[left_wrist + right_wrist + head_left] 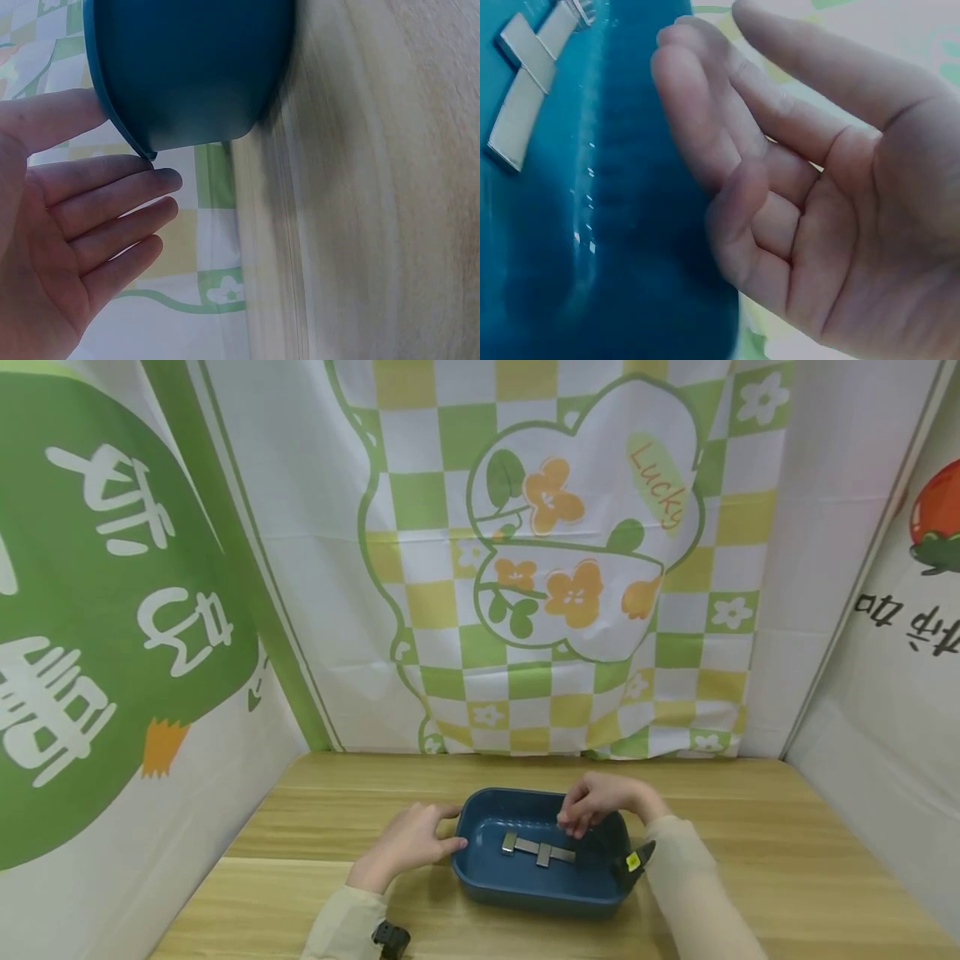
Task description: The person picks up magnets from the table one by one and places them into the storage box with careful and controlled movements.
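A deep blue rectangular box (551, 893) with rounded corners sits on the table. On its floor lie several small, flat, silver metal pieces (543, 855) in a row, some crosswise over others; they also show in the right wrist view as metal pieces (517, 120). My left hand (408, 843) is at the box's left end, its thumb and index finger at the rim. In the left wrist view its fingers (112, 202) are fairly straight. My right hand (596, 800) hangs over the back right of the box, fingers loosely bent, with nothing visible between them.
The wooden table (787, 852) reaches back to a checked curtain (525, 693). Printed cloth walls stand on the left and right. A black device (391, 937) is strapped to the left wrist, and another one (633, 862) with a yellow label to the right wrist.
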The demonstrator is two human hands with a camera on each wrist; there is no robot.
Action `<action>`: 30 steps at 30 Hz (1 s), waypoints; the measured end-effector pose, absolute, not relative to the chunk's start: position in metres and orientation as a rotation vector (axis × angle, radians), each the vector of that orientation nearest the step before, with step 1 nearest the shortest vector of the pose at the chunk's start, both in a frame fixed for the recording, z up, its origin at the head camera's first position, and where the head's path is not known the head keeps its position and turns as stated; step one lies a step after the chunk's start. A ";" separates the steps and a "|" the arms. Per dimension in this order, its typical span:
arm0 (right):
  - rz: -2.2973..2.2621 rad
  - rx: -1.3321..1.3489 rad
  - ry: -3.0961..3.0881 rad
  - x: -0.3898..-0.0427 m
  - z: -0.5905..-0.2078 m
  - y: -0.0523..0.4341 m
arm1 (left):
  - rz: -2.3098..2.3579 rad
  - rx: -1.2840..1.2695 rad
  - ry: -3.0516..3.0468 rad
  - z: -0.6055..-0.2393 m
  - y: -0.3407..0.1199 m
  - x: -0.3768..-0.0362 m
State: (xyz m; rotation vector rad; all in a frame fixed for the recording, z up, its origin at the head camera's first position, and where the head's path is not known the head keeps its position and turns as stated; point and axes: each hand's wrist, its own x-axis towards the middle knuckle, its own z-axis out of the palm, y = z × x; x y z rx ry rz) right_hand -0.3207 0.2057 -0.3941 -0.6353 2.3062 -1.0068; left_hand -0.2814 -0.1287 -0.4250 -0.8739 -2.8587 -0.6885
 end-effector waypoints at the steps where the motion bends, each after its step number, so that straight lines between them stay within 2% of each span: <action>1: -1.013 -0.634 2.312 -0.321 -0.393 0.208 | -0.694 -0.875 -2.859 -0.425 -0.129 -0.282; 30: -1.113 -0.655 2.398 -0.314 -0.388 0.248 | -0.683 -0.860 -2.843 -0.424 -0.127 -0.280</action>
